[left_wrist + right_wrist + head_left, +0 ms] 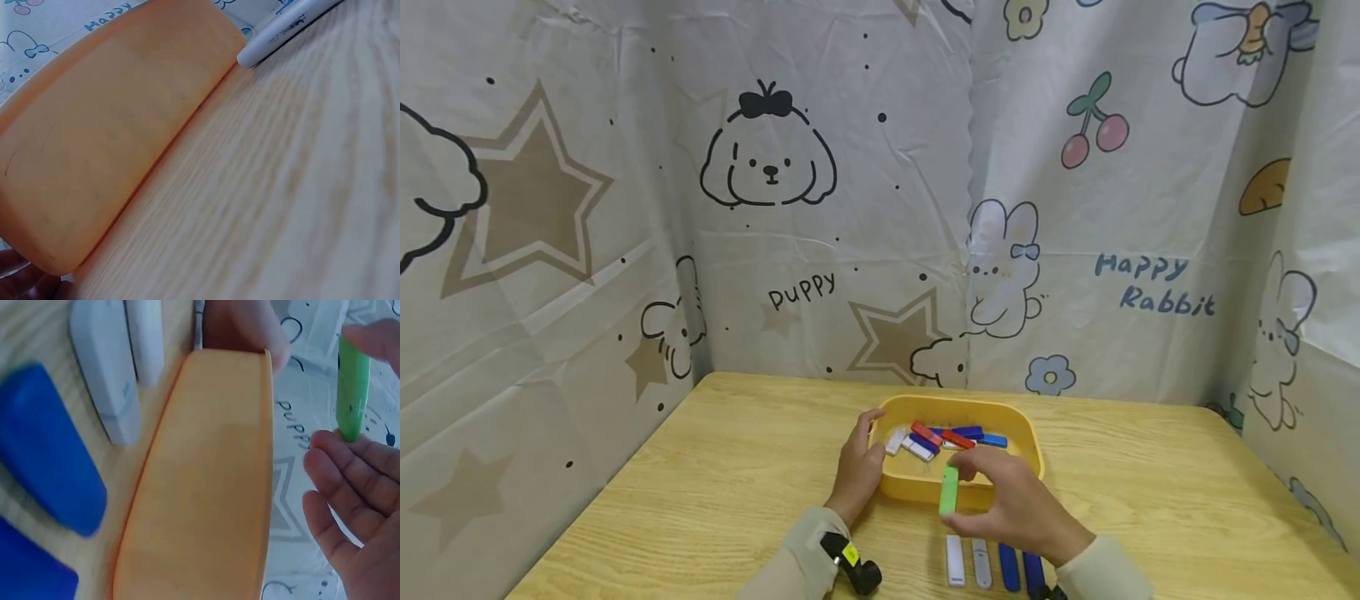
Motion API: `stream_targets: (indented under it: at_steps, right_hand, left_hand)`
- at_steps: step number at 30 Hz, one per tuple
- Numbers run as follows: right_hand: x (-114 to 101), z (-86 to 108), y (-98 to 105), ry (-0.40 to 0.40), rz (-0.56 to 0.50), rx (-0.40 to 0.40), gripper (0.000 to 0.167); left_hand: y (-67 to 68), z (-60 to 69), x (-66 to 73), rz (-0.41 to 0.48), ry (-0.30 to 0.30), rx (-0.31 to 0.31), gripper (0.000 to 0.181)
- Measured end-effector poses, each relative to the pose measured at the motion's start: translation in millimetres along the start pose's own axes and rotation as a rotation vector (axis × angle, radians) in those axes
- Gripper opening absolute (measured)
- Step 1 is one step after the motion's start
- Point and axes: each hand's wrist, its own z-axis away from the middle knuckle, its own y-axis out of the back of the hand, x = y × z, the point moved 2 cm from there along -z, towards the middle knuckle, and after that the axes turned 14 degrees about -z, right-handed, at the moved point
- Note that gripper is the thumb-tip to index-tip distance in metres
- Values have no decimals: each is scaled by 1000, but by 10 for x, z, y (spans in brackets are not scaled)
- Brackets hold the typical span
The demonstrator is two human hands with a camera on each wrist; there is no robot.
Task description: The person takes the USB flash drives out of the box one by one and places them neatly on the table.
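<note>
Between thumb and fingertips, my right hand (1018,500) pinches a green USB flash drive (949,490), held upright above the near side of a yellow tray (917,487). The right wrist view shows the green drive (353,390) gripped by its two ends. My left hand (857,467) holds the tray at its left end; in the left wrist view only some fingers (28,278) show at the tray's corner. Inside the tray lies a loose pile of red, blue and white drives (927,433).
In front of the tray several drives lie side by side: a white one (955,560), a grey-white one (981,563), a blue one (1008,567) and a dark blue one (1033,571), partly covered by the right wrist. A printed curtain (820,250) hangs behind the wooden table (715,475).
</note>
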Motion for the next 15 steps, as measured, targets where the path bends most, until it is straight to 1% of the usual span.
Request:
stream_targets:
  at_steps: [5,10,12,15]
  right_hand:
    - [-49,34,-120,-39,-24,-140,48]
    - [-35,70,-230,-77,22,-304,49]
    - [-17,86,-267,-106,38,-352,50]
    - [13,105,-324,-185,43,-395,51]
  left_hand:
    - [3,0,8,1,3,-5,50]
    - [3,-3,7,1,6,-7,50]
    - [0,-1,7,3,4,-5,50]
    - [-3,0,5,7,4,-6,51]
